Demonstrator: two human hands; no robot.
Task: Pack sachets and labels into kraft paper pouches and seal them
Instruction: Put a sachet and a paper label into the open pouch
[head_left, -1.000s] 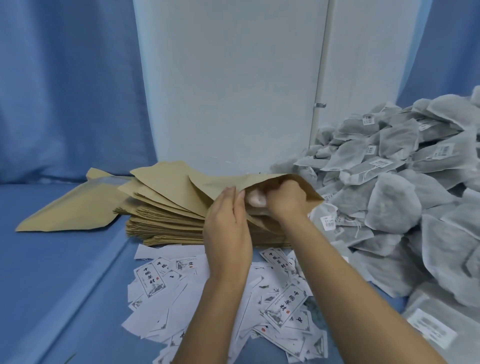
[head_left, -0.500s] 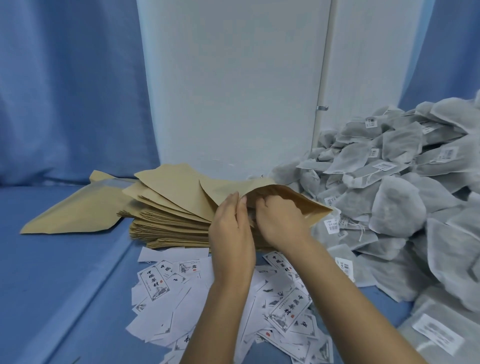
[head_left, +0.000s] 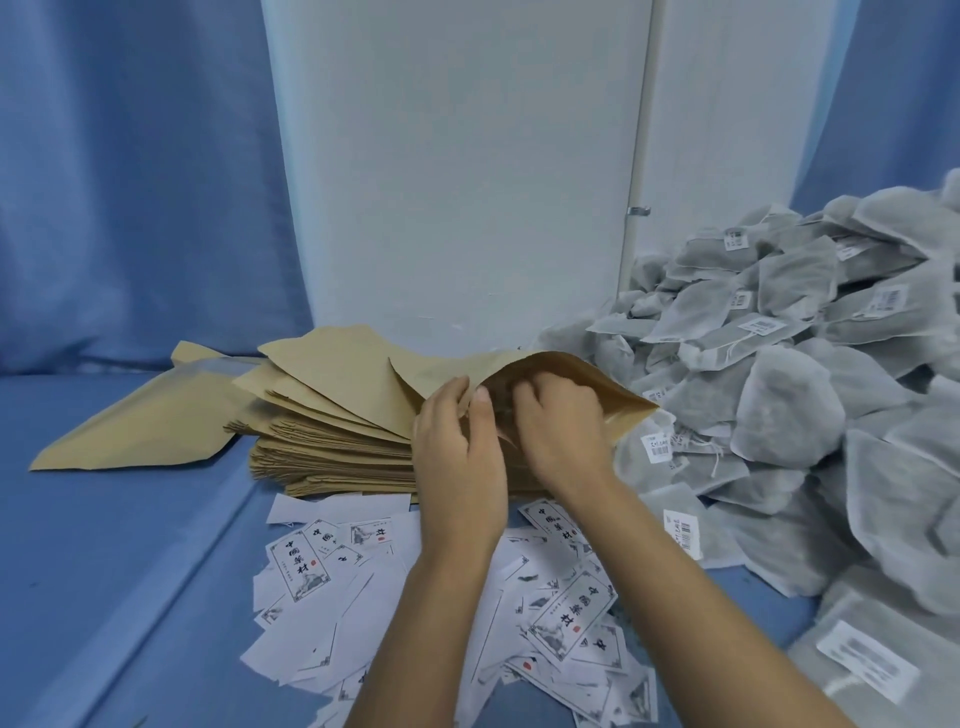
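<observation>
While your left hand (head_left: 460, 457) is pinching the near lip of the kraft pouch (head_left: 576, 371) between thumb and fingers, your right hand (head_left: 558, 434) is reaching into its spread mouth. Its fingers are curled and partly hidden by the paper, so I cannot tell whether they are clasping anything in there. The pouch is lying on top of the stack of flat pouches (head_left: 332, 447), with its mouth facing you and gaping wide. Its right corner is jutting out toward the heap of grey sachets (head_left: 779, 410) piled along your right side. Printed labels (head_left: 566, 618) are lying scattered on the blue cloth (head_left: 104, 571) just in front of the stack, some of them under your forearms. One more loose pouch (head_left: 140, 421) is lying flat beside the stack on the left. A white panel (head_left: 457, 156) is standing behind everything, with blue curtain (head_left: 130, 182) hanging on either side.
</observation>
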